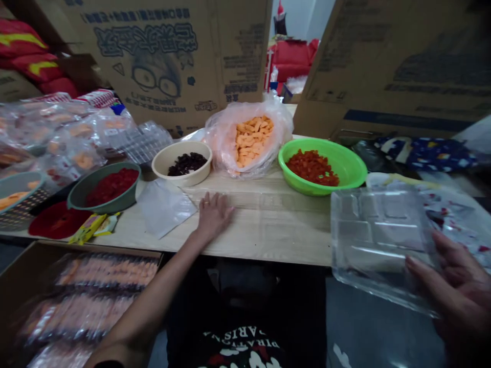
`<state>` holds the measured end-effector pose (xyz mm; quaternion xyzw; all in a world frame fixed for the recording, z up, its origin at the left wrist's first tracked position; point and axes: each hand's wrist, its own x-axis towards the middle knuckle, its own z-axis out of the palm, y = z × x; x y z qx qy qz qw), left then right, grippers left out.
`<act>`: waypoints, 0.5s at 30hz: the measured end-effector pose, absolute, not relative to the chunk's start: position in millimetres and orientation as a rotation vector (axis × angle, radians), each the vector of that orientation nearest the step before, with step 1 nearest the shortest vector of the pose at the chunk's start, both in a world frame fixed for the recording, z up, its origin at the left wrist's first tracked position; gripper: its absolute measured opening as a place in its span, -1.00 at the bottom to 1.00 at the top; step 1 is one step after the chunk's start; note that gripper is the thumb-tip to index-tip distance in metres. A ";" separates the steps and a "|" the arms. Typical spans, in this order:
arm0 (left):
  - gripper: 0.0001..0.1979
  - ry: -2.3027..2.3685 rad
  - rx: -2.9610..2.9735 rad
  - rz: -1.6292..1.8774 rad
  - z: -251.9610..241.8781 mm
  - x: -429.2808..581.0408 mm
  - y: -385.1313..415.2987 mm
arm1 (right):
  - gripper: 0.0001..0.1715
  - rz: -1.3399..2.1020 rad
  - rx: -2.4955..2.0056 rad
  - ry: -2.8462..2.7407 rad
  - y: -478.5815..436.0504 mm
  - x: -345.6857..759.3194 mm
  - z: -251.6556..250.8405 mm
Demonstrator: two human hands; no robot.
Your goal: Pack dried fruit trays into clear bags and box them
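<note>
Left hand [213, 217] open, flat, palm down on wooden table [264, 237], just right of clear plastic bag [164, 208]. Right hand [458, 291] holding clear plastic tray [383, 245] by lower edge, fingers spread wide; tray over table's front edge, near green bowl [345, 158].

The head-worn camera looks forward and down, close over the left hand [213, 217], right hand [458, 291] and wooden tabletop [264, 235].

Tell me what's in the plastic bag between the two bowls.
The plastic bag holds orange chunks, seen at its open mouth; the pile and cloudy plastic hide whatever lies deeper.
</note>
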<state>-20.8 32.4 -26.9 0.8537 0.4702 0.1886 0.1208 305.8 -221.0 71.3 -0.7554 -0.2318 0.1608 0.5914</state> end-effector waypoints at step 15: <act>-0.30 0.665 2.572 0.419 -30.3 5.1 -25.9 | -0.03 0.270 -1.702 -0.563 -211.5 283.3 92.7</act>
